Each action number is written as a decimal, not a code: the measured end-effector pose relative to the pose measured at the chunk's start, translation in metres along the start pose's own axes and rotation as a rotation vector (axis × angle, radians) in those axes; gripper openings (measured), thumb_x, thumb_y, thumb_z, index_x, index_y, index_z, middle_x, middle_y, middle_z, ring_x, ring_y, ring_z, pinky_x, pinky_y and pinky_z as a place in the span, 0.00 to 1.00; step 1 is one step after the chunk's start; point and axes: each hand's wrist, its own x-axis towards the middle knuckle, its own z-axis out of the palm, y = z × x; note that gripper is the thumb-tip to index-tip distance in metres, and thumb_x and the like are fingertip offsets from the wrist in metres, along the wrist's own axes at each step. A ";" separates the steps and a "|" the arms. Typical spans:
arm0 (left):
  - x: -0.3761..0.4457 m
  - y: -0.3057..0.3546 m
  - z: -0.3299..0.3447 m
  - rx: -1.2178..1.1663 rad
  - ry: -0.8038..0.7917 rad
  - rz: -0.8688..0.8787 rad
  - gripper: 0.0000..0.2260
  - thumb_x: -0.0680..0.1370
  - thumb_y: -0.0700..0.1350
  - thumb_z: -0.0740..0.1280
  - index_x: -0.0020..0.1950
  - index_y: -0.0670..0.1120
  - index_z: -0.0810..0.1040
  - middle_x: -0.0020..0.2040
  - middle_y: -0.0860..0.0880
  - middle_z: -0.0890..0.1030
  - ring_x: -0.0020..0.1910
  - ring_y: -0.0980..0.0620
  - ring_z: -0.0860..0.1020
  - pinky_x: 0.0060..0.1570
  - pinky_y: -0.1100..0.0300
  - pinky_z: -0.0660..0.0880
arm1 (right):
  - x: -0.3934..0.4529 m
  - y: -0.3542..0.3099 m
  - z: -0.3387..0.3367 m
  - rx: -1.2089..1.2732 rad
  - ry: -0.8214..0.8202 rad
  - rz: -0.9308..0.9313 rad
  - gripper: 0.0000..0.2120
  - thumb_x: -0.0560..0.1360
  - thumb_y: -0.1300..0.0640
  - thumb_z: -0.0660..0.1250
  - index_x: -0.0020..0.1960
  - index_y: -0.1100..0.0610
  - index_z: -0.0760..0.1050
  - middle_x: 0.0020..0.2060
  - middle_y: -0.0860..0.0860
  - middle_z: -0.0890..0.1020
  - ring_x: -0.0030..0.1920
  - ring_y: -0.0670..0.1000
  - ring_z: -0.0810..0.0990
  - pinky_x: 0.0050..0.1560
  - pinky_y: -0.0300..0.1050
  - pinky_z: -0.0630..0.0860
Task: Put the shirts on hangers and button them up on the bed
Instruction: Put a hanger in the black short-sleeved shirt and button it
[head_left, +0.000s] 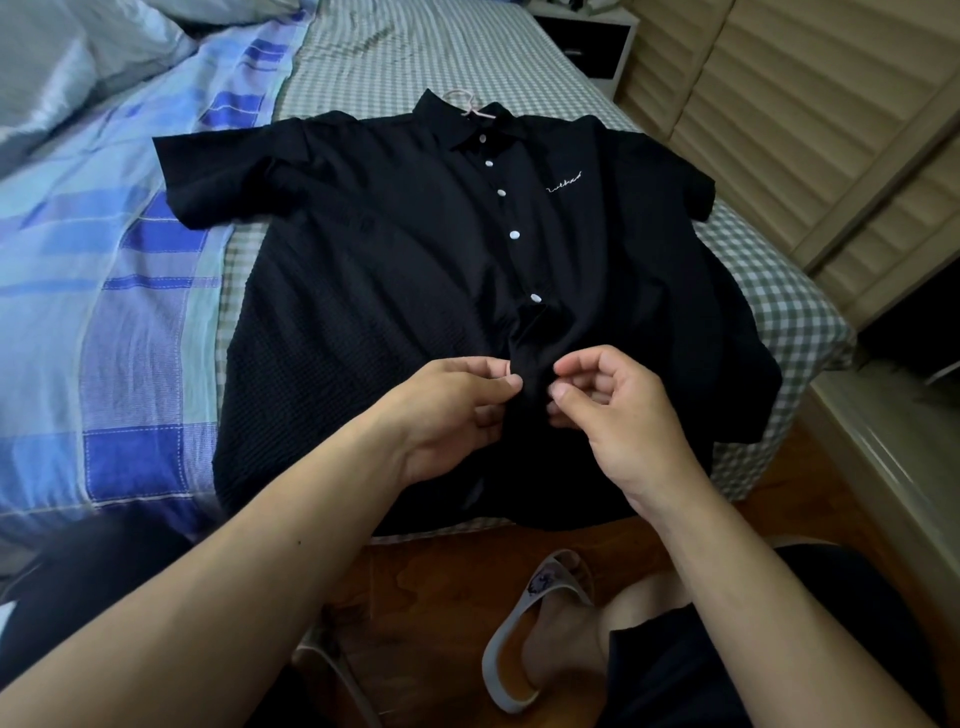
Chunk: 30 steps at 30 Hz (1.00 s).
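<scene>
A black short-sleeved shirt (395, 270) lies flat, front up, on the checked bed sheet (415, 47). A pink hanger hook (470, 104) pokes out of its collar. Several white buttons (515, 235) down the placket are fastened. Low on the placket, my left hand (457, 410) pinches the fabric edge between thumb and fingers. Facing it a few centimetres away, my right hand (618, 415) pinches the other edge. The button between them is hidden by the fingers.
A blue striped quilt (124, 270) covers the bed's left side. A slatted wall panel (810, 119) runs along the right, with a dark nightstand (592, 41) at the far end. My foot in a grey slipper (524, 639) stands on the wooden floor below the bed's edge.
</scene>
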 end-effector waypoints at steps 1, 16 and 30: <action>0.001 0.000 0.000 -0.005 -0.002 -0.002 0.11 0.80 0.36 0.67 0.41 0.47 0.81 0.41 0.48 0.83 0.44 0.50 0.80 0.56 0.53 0.76 | 0.000 0.000 0.000 0.017 0.000 0.015 0.09 0.78 0.68 0.68 0.51 0.55 0.80 0.44 0.54 0.85 0.43 0.50 0.86 0.45 0.42 0.81; 0.001 0.000 -0.008 0.045 -0.108 -0.023 0.13 0.76 0.31 0.68 0.61 0.40 0.79 0.51 0.42 0.82 0.52 0.46 0.80 0.59 0.56 0.74 | 0.000 -0.002 0.003 0.043 -0.023 -0.002 0.09 0.74 0.68 0.75 0.46 0.54 0.83 0.38 0.52 0.86 0.41 0.49 0.86 0.44 0.43 0.82; 0.003 -0.004 -0.008 0.016 -0.056 -0.011 0.08 0.81 0.38 0.66 0.43 0.46 0.78 0.42 0.46 0.80 0.44 0.50 0.79 0.57 0.52 0.76 | 0.001 -0.002 0.000 -0.072 -0.004 -0.089 0.15 0.81 0.64 0.66 0.62 0.49 0.81 0.56 0.47 0.81 0.47 0.47 0.86 0.48 0.41 0.82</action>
